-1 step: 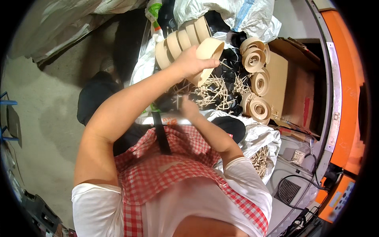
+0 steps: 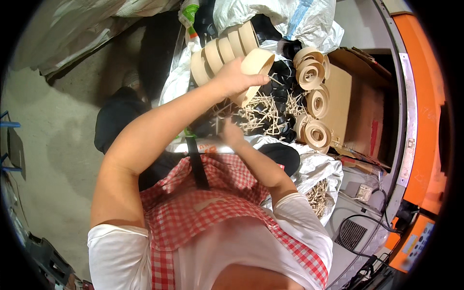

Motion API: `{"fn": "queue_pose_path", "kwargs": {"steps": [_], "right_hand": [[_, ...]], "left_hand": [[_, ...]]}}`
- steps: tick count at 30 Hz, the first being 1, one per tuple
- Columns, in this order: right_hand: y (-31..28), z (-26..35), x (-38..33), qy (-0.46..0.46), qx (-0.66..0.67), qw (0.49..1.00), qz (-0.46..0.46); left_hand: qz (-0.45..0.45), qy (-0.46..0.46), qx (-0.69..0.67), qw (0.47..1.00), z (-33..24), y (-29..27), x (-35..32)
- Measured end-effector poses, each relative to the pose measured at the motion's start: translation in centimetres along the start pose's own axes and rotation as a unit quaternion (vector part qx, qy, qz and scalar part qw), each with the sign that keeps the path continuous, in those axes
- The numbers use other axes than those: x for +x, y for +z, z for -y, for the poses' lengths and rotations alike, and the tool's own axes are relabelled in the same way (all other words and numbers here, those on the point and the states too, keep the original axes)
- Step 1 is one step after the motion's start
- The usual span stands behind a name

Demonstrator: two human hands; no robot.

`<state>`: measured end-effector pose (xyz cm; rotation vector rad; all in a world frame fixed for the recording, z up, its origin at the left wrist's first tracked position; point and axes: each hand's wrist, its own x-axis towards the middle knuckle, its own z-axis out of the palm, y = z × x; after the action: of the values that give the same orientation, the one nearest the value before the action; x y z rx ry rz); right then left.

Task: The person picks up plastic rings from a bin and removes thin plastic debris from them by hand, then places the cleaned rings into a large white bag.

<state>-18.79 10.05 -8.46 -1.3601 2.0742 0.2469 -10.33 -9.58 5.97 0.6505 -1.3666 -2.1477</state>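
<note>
While my half-open left hand is clasping a coil, sticks crowding beneath its fingers, a carton edging their far right, I'm not discerning the blurred right hand's grip.

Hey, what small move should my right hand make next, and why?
Probably raise the right hand toward the beige ring: the left hand grips that ring, while the right hand is apart from it, lower down near loose pale sticks. Blur hides whether it holds one.
</note>
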Motion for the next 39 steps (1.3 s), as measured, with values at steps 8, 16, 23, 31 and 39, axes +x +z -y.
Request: {"fn": "queue_pose_path", "kwargs": {"steps": [8,16,23,31,39], "right_hand": [[0.2,0.7,0.1,0.178,0.037,0.983,0.028],[0.7,1.5,-0.2,0.143,-0.024,0.989,-0.036],[2.6,-0.1,0.6,0.108,0.020,0.984,-0.144],[-10.8,-2.4,-6.1,0.095,0.311,0.901,-0.287],[-15.9,1.9,-4.9,-0.005,0.334,0.859,-0.388]], "left_hand": [[0.001,-0.025,0.104,0.994,-1.6,0.1,-1.2],[-0.017,0.008,0.095,0.995,-1.5,0.6,-1.1],[0.013,-0.009,0.053,0.998,-2.0,1.2,-1.6],[-0.004,-0.050,0.068,0.996,-3.4,1.0,-2.5],[0.116,-0.128,-0.118,0.978,-0.5,2.4,-3.3]]}}
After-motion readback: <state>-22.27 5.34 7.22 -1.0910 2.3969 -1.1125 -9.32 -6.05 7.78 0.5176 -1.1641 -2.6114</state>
